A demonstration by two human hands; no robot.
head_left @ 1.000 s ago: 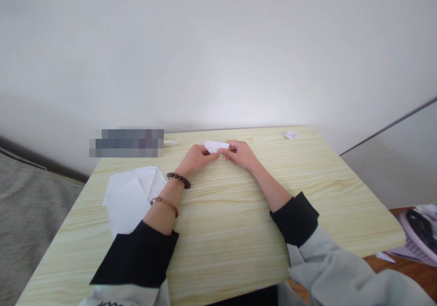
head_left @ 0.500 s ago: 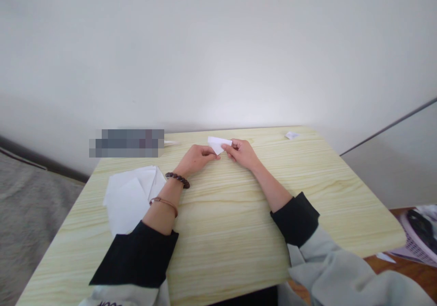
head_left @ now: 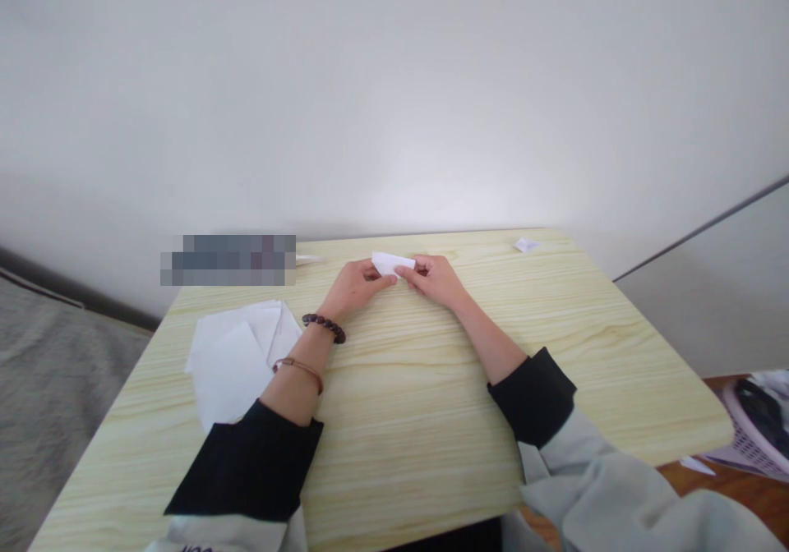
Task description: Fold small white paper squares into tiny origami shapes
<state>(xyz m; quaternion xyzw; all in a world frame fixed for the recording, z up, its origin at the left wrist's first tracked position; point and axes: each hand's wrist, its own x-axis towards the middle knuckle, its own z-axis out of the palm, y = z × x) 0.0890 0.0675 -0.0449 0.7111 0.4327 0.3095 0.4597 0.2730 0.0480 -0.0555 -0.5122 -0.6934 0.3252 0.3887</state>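
A small folded piece of white paper is held up between my two hands over the far half of the table. My left hand pinches its lower left side, thumb in front and fingers behind. From the other side my right hand grips the paper's right part, its thumb pressed on the near face. Dark beads circle my left wrist, with a thin brown bangle below them. The fingers behind the paper are partly hidden.
Loose white sheets lie on the wooden table, left of my left forearm. A small folded paper piece rests at the far right. A blurred-out object stands at the back left. Beyond the right edge sits a purple basket.
The folded paper has tilted and shifted slightly left and down. My left thumb has moved onto its lower edge, covering the corner that pointed down before.
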